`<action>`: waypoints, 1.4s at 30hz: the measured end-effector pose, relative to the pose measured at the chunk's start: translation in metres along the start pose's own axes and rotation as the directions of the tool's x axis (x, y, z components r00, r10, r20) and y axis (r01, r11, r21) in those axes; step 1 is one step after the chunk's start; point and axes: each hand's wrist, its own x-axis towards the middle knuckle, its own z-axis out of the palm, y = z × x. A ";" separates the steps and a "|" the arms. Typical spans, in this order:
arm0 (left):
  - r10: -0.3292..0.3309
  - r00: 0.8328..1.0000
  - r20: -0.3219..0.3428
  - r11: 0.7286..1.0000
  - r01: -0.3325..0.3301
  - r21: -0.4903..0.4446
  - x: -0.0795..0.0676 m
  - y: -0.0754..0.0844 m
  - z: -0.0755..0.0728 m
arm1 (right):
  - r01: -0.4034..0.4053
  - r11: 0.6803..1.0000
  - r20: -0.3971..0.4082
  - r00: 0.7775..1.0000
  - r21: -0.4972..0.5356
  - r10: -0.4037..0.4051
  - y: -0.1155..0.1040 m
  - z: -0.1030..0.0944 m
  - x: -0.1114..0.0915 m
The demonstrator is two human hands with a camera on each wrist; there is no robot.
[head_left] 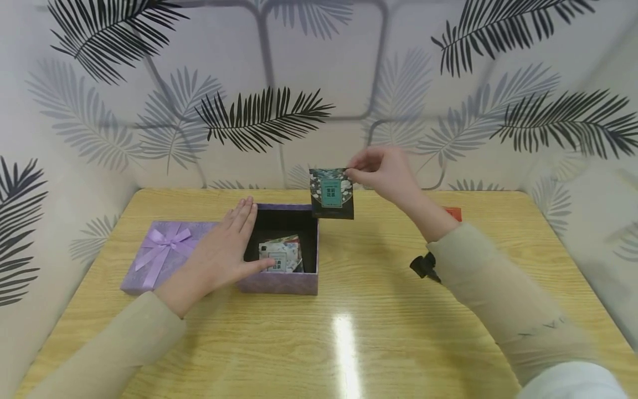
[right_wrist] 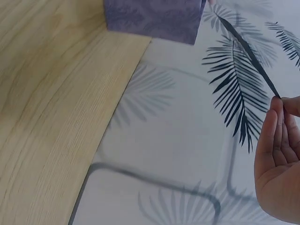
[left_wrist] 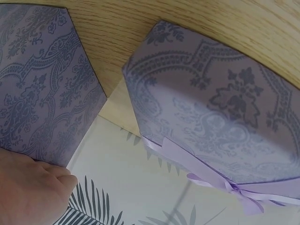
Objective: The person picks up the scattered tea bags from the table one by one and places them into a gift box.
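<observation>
A dark tea sachet (head_left: 331, 194) with a teal label hangs upright from my right hand (head_left: 386, 172), its top right corner pinched between thumb and fingers. In the right wrist view the sachet (right_wrist: 251, 54) shows edge-on above the fingertips (right_wrist: 276, 103). My left hand (head_left: 219, 257) rests on the left wall of a purple patterned box (head_left: 279, 284), fingers extended along it and thumb reaching across the front corner. Inside the box's black interior lie several sachets (head_left: 281, 255), a pale floral one uppermost. The held sachet overlaps the box's back right corner in the head view.
The purple lid (head_left: 144, 266) with a lilac ribbon bow (head_left: 169, 242) lies left of the box, partly behind my left hand. A red packet (head_left: 452, 213) and a small black object (head_left: 425, 266) are beside my right forearm on the wooden table (head_left: 279, 343). Leaf-patterned fabric hangs behind.
</observation>
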 end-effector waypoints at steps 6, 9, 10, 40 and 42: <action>-0.012 1.000 0.013 1.000 0.012 0.000 0.000 -0.001 -0.001 | -0.002 0.996 0.033 0.999 0.084 -0.001 -0.013 0.024 0.002; -0.005 1.000 0.010 1.000 0.005 0.010 0.001 -0.002 0.000 | -0.034 0.993 0.051 0.998 0.114 0.028 -0.015 0.036 0.002; -0.004 1.000 0.010 1.000 0.004 0.012 0.001 -0.002 0.000 | -0.040 0.991 0.054 0.998 0.127 0.033 -0.016 0.039 0.002; -0.023 1.000 0.004 0.999 0.023 -0.038 -0.001 0.000 0.001 | 0.159 0.986 0.213 0.966 -0.048 -0.145 -0.009 0.112 -0.020; -0.023 1.000 0.006 0.999 0.023 -0.044 0.000 -0.001 0.001 | 0.183 0.980 0.227 0.960 -0.077 -0.161 -0.009 0.113 -0.022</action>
